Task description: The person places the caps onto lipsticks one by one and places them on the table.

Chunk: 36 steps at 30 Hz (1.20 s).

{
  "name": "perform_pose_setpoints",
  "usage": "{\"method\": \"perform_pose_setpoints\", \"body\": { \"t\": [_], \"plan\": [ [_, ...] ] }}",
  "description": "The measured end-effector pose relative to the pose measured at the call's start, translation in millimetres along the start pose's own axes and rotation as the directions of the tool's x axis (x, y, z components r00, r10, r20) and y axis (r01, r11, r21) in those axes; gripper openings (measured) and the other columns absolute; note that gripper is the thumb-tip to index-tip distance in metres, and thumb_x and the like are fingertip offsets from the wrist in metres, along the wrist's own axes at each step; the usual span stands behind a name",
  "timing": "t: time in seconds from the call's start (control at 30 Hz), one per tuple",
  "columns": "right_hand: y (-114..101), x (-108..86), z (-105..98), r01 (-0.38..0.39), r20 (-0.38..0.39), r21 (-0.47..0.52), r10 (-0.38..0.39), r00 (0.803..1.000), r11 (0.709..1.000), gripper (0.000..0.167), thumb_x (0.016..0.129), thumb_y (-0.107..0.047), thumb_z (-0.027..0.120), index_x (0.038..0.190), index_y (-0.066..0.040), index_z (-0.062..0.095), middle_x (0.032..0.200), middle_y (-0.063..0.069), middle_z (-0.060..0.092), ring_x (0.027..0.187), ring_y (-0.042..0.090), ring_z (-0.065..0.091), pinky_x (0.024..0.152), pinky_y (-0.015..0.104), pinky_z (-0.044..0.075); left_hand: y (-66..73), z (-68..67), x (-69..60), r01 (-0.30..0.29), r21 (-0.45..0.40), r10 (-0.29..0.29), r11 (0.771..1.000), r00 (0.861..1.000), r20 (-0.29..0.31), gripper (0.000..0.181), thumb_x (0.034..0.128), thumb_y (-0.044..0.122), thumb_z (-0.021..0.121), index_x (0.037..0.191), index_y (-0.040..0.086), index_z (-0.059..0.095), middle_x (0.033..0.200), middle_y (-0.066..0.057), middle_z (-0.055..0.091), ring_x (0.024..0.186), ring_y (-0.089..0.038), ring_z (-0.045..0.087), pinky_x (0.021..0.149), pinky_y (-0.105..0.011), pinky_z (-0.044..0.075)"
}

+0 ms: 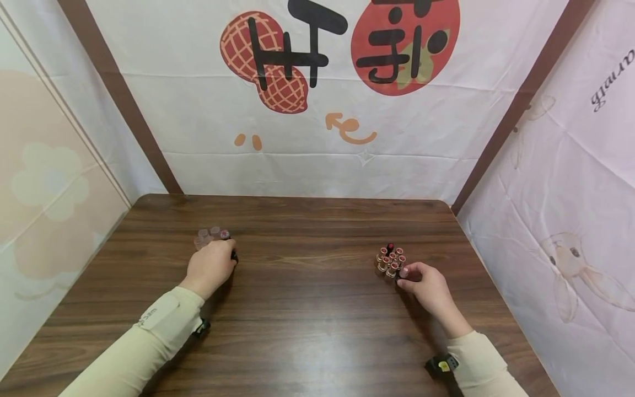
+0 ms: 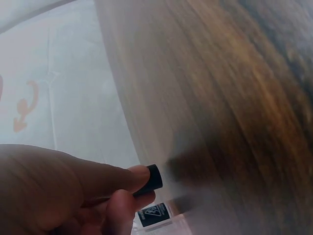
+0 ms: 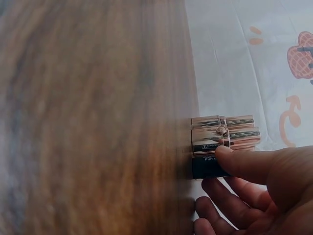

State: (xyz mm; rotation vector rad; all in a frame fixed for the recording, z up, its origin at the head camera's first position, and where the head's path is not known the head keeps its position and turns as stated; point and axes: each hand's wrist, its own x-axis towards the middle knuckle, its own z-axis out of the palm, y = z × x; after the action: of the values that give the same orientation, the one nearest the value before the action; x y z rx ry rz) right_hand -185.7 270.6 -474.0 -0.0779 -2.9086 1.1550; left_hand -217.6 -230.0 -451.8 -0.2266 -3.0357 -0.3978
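My left hand (image 1: 210,267) reaches to the left side of the table and pinches a small black tube (image 2: 154,177) between thumb and fingertips. Just beyond it stand several clear-looking small tubes (image 1: 203,237), partly hidden by the hand; the left wrist view shows one with a black label (image 2: 155,214). My right hand (image 1: 429,289) pinches a black lipstick tube (image 3: 208,167) at the near right side of a tight cluster of upright gold lipstick tubes (image 1: 392,259) with reddish ends. A black tube with a red top (image 1: 390,246) stands at the cluster's back.
The dark wood-grain table (image 1: 297,298) spans the space between the two groups. A white printed cloth (image 1: 317,171) hangs behind its far edge, and another cloth (image 1: 560,182) hangs along the right side.
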Motion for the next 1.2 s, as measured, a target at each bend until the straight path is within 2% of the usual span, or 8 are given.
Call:
{"method": "perform_pose_setpoints", "body": {
  "t": [0.17,0.4,0.63,0.9,1.03,1.2],
  "plan": [
    [1.1,-0.8,-0.9,0.001,-0.014,-0.003,-0.001,1.0,1.0,0.021,0.087,-0.022,0.083,0.1,-0.01,0.071,0.099,0.004,0.074,0.094,0.02,0.067,0.077,0.032,0.05,7.9,-4.0,-3.1,-0.005,-0.007,0.005,1.0,1.0,-0.022,0.013,0.0908,0.011,0.075,0.102,0.007,0.07,0.093,-0.01,0.074,0.076,-0.027,0.07,0.053,-0.046,0.052],
    [0.6,-3.1,-2.3,0.0,-0.067,-0.008,0.0,0.998,1.0,0.021,0.086,-0.024,0.083,0.097,-0.01,0.072,0.1,0.005,0.075,0.098,0.024,0.068,0.085,0.038,0.048,19.2,-8.6,-8.7,-0.023,-0.04,0.02,0.999,0.998,-0.065,0.02,0.0904,0.014,0.076,0.108,0.007,0.072,0.095,-0.008,0.074,0.075,-0.021,0.069,0.056,-0.043,0.054],
    [5.0,-5.3,-4.8,-0.018,-0.117,-0.004,0.017,0.993,1.0,0.025,0.086,-0.03,0.084,0.096,-0.011,0.071,0.107,0.006,0.075,0.103,0.025,0.067,0.089,0.04,0.047,20.0,-11.4,-11.5,-0.066,-0.106,0.055,0.992,0.994,-0.098,0.018,0.0899,0.013,0.076,0.106,0.008,0.072,0.09,-0.005,0.072,0.074,-0.017,0.066,0.062,-0.043,0.055],
    [-1.4,-10.3,-11.3,-0.016,-0.165,0.019,0.019,0.986,1.0,0.027,0.087,-0.032,0.083,0.097,-0.011,0.069,0.098,0.003,0.073,0.09,0.017,0.064,0.08,0.03,0.046,17.6,-15.8,-11.6,-0.111,-0.227,0.089,0.968,0.99,-0.107,0.013,0.0919,0.01,0.072,0.105,0.007,0.07,0.096,-0.007,0.069,0.084,-0.022,0.061,0.076,-0.044,0.051],
    [-13.1,-11.7,-16.8,0.018,-0.21,0.065,-0.004,0.978,0.998,0.027,0.086,-0.027,0.083,0.099,-0.009,0.069,0.1,0.006,0.073,0.088,0.016,0.064,0.078,0.023,0.047,17.4,-19.3,-12.3,-0.109,-0.288,0.079,0.951,0.99,-0.113,0.016,0.094,0.013,0.072,0.108,0.006,0.069,0.099,-0.009,0.068,0.088,-0.024,0.062,0.078,-0.044,0.052],
    [-27.8,-11.9,-20.2,0.062,-0.257,0.103,-0.034,0.966,0.993,0.028,0.087,-0.026,0.084,0.102,-0.006,0.07,0.098,0.009,0.073,0.088,0.016,0.064,0.076,0.017,0.046,18.5,-23.8,-11.7,-0.103,-0.321,0.071,0.942,0.991,-0.111,0.018,0.0956,0.015,0.072,0.11,0.004,0.068,0.104,-0.011,0.07,0.091,-0.024,0.065,0.08,-0.045,0.054]
  ]
}}
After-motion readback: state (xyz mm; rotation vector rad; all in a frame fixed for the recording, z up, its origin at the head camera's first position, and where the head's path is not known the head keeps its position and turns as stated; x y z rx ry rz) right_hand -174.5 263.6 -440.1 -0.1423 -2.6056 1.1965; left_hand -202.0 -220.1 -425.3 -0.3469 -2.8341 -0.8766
